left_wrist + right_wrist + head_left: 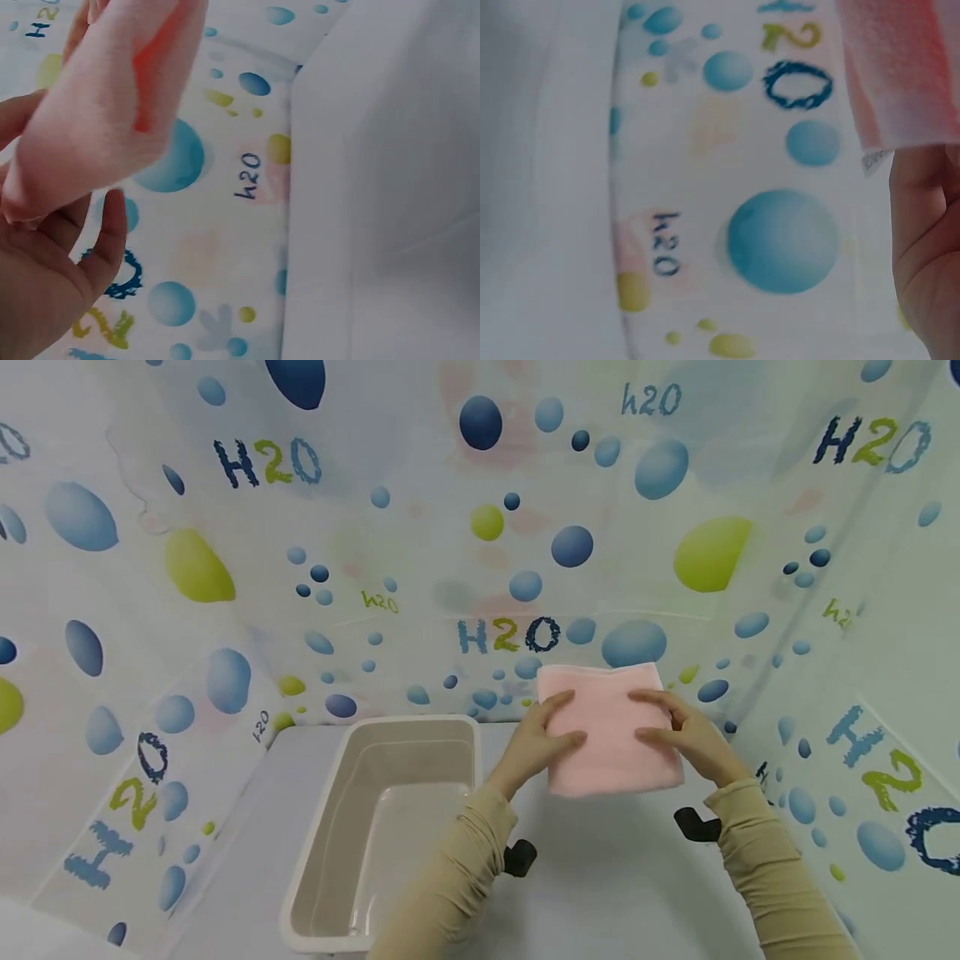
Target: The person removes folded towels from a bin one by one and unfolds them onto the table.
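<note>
From the head, both hands and the whole front of a folded pink cloth [609, 731] are seen at once, along with a beige tub [420, 764] that only this view takes in. The left wrist camera catches the cloth from the side, where a deeper pink fold [145, 82] opens between its layers. The right wrist camera alone reveals a small printed tag [874, 160] poking out below the cloth's lower corner.

The tub stands on the left part of the white table [615, 877], its far rim close to the table's back edge; the left sleeve [450, 868] crosses in front and hides its near right corner. A backdrop [420, 552] of coloured drops and "H2O" lettering rises behind the table and at both sides. A black piece sits at each wrist.

The cloth is held up off the table, in front of the back edge and toward the right back corner. The left hand [536, 743] grips its left side, the right hand [696, 739] its right. Its broad face turns toward the person; nearly square, it runs slightly longer from side to side.
</note>
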Demonstrator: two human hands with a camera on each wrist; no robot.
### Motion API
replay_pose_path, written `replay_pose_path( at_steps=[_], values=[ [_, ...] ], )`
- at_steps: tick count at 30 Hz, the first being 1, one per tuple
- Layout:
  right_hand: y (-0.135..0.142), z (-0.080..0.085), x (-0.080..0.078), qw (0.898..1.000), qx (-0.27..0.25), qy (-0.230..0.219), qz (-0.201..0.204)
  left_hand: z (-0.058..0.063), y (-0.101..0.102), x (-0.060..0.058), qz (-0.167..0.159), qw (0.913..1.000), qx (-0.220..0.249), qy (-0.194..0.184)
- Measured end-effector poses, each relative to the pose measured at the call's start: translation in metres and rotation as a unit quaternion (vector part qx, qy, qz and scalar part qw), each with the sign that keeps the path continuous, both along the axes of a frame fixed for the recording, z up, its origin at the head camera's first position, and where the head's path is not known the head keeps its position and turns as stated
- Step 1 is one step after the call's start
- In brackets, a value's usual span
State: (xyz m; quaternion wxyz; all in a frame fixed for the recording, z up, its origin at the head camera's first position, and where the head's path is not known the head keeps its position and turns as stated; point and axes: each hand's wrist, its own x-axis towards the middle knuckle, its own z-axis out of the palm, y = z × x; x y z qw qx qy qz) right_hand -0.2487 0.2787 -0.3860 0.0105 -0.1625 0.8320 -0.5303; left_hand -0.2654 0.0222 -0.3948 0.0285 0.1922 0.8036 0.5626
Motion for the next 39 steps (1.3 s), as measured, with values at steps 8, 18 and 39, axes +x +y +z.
replay_pose_path(
  at_steps=[8, 18, 39],
  values=[
    [0.03, -0.051, -0.013, 0.996, -0.037, -0.078, 0.015, -0.038, 0.035, -0.009, 0.0, 0.9992, -0.019, -0.036],
    [0.042, -0.107, -0.023, 0.993, 0.021, -0.106, -0.039, -0.085, 0.06, -0.013, 0.042, 0.9964, -0.069, -0.027],
    [0.039, -0.178, -0.013, 0.984, 0.098, -0.138, -0.062, -0.156, 0.067, 0.005, 0.046, 0.9884, -0.119, -0.082]
  ],
)
